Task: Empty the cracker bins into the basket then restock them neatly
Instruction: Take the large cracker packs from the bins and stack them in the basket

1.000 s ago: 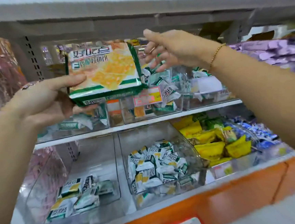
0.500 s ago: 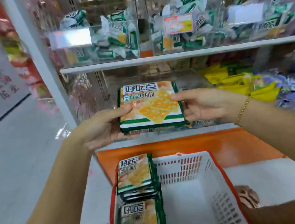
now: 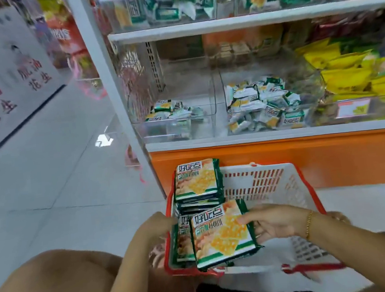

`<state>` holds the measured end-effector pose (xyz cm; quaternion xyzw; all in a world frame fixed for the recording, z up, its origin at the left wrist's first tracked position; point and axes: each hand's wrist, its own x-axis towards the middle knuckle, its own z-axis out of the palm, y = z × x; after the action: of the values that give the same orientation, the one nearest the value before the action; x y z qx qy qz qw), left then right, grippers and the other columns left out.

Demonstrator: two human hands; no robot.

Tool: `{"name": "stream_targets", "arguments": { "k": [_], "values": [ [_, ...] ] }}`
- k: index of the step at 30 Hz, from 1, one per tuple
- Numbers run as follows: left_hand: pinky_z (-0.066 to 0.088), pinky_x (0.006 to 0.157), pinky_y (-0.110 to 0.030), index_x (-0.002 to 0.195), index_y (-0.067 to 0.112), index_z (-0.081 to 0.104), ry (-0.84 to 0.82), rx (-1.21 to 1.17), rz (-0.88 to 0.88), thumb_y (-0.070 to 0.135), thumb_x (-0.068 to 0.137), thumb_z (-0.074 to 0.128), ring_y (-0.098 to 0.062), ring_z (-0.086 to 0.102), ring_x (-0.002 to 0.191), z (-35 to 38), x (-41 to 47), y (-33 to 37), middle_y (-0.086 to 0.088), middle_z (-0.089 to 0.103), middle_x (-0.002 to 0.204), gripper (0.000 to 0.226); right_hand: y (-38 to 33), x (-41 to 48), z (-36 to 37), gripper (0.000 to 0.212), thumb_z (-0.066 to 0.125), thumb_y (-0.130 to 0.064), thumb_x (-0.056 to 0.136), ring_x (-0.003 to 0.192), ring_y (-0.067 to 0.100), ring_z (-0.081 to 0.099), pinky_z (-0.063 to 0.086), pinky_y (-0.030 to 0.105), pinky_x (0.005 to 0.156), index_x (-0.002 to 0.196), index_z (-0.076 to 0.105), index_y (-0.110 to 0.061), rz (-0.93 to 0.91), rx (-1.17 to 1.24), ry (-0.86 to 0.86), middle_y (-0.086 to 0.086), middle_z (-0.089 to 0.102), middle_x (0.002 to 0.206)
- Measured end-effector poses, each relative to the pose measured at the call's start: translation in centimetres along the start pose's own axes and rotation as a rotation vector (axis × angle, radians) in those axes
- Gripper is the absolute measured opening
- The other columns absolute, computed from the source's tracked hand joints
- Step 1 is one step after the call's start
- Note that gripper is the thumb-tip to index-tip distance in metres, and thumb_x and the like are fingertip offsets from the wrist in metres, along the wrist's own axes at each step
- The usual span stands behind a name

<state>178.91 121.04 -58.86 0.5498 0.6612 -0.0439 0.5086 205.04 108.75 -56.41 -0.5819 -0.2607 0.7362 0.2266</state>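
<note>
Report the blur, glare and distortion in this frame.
Head view: sharpest on the cracker pack held over the basket, its print readable; upper bins and the sign at left smear with motion blur; a bright glare patch sits on the floor tiles; the shelf upright leans from wide-angle distortion.

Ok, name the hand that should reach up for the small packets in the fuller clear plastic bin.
Right, probably. The right hand lies below the fuller clear plastic bin; the left hand sits further left, holding the green-and-yellow cracker pack over the red-rimmed white basket.
</note>
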Motion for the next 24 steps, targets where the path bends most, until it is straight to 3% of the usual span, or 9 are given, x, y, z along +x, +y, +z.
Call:
{"name": "stream_targets", "arguments": {
  "k": [3, 5, 8, 9, 11, 13, 17, 21, 24],
  "values": [
    [0.050, 0.076, -0.032, 0.115, 0.001, 0.055, -0.114, -0.164, 0.048, 0.021, 0.093, 0.059, -0.024, 0.061, 0.102, 0.6, -0.1, -0.2, -0.013, 0.061, 0.117, 0.030, 2.3, 2.7, 0.0, 0.033, 0.068, -0.018, 0.088, 0.103, 0.023, 0.067, 0.052, 0.037, 0.095, 0.119, 0.060, -0.011, 0.011, 0.039, 0.015, 0.009, 0.070, 0.114],
    [0.050, 0.078, -0.032, 0.117, 0.001, 0.054, -0.109, -0.175, 0.082, 0.022, 0.092, 0.060, -0.024, 0.061, 0.102, 1.0, -0.1, -0.2, -0.013, 0.061, 0.115, 0.033, 3.4, 4.1, 0.4, 0.044, 0.071, -0.017, 0.086, 0.116, 0.028, 0.060, 0.047, 0.040, 0.102, 0.127, 0.057, -0.010, 0.010, 0.070, 0.032, 0.012, 0.064, 0.125],
    [0.043, 0.070, -0.032, 0.110, 0.001, 0.053, 0.093, -0.127, 0.107, 0.025, 0.091, 0.062, -0.019, 0.052, 0.074, 1.0, 0.0, -0.2, -0.010, 0.054, 0.087, 0.033, 4.3, 5.3, 1.5, 0.067, 0.080, -0.021, 0.076, 0.131, 0.032, 0.045, 0.048, 0.040, 0.101, 0.134, 0.051, -0.009, -0.030, 0.122, 0.066, 0.014, 0.051, 0.141],
    [0.042, 0.069, -0.032, 0.116, -0.002, 0.051, 0.139, -0.105, 0.083, 0.027, 0.091, 0.062, -0.020, 0.052, 0.075, 0.9, 0.1, -0.3, -0.010, 0.054, 0.089, 0.040, 4.4, 5.5, 1.8, 0.078, 0.085, -0.025, 0.068, 0.132, 0.032, 0.044, 0.049, 0.039, 0.100, 0.135, 0.050, -0.008, -0.049, 0.126, 0.092, 0.014, 0.050, 0.142],
    [0.044, 0.076, -0.032, 0.126, -0.008, 0.048, 0.127, -0.069, 0.035, 0.027, 0.091, 0.061, -0.027, 0.056, 0.095, 0.9, 0.4, -0.9, -0.017, 0.058, 0.113, 0.051, 4.9, 6.7, 2.2, 0.111, 0.094, -0.038, 0.047, 0.128, 0.032, 0.048, 0.054, 0.036, 0.092, 0.140, 0.044, -0.004, -0.093, 0.096, 0.158, 0.015, 0.050, 0.141],
    [0.049, 0.081, -0.035, 0.121, -0.008, 0.052, 0.073, -0.061, 0.020, 0.024, 0.090, 0.060, -0.029, 0.058, 0.097, 1.1, 0.2, -1.1, -0.019, 0.060, 0.117, 0.045, 4.7, 7.4, 2.9, 0.129, 0.095, -0.047, 0.038, 0.124, 0.030, 0.053, 0.058, 0.031, 0.083, 0.145, 0.037, -0.002, -0.121, 0.050, 0.204, 0.015, 0.044, 0.146],
    [0.049, 0.084, -0.036, 0.104, -0.004, 0.056, 0.093, -0.028, 0.047, 0.025, 0.091, 0.057, -0.029, 0.059, 0.091, 1.5, 0.3, -1.1, -0.017, 0.062, 0.100, 0.031, 3.0, 6.7, 6.0, 0.086, 0.070, -0.031, 0.087, 0.128, 0.025, 0.049, 0.056, 0.021, 0.081, 0.151, 0.021, 0.000, -0.146, -0.114, 0.311, 0.012, 0.021, 0.158],
    [0.049, 0.087, -0.039, 0.097, -0.001, 0.056, 0.101, -0.029, 0.065, 0.025, 0.092, 0.057, -0.030, 0.060, 0.093, 1.9, 0.0, -0.6, -0.020, 0.064, 0.102, 0.027, 2.7, 6.9, 6.4, 0.084, 0.063, -0.036, 0.092, 0.110, 0.021, 0.061, 0.054, 0.029, 0.090, 0.151, 0.016, 0.000, -0.147, -0.253, 0.343, 0.013, 0.016, 0.159],
    [0.049, 0.082, -0.034, 0.085, 0.003, 0.057, 0.085, -0.006, 0.087, 0.024, 0.090, 0.059, -0.030, 0.060, 0.094, 1.9, 0.4, -0.6, -0.015, 0.065, 0.095, 0.022, 2.8, 6.8, 5.7, 0.073, 0.064, -0.038, 0.091, 0.090, 0.015, 0.063, 0.056, 0.024, 0.080, 0.143, 0.033, 0.002, -0.130, -0.350, 0.346, 0.018, 0.039, 0.147]
  ]
}}
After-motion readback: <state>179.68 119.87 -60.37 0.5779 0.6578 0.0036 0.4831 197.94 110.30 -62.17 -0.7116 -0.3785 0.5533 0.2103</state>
